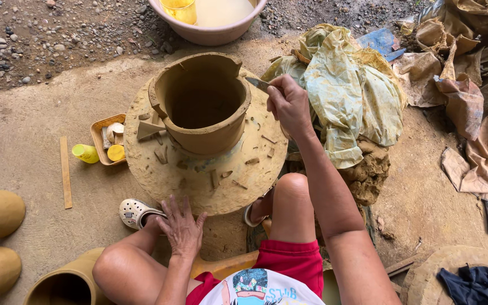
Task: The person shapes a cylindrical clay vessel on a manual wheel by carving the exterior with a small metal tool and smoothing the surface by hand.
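Soft, even daylight, faint shadows, sharp focus, slight edge distortion.

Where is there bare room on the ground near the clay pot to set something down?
Bare ground lies left of the small tray and wooden stick. Another patch lies between the clay lump and the brown paper. The round board is crowded with clay scraps around the pot.

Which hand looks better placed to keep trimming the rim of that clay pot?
Probably the right hand: it holds the blade at the clay pot rim. The left hand rests flat on the wheel edge.
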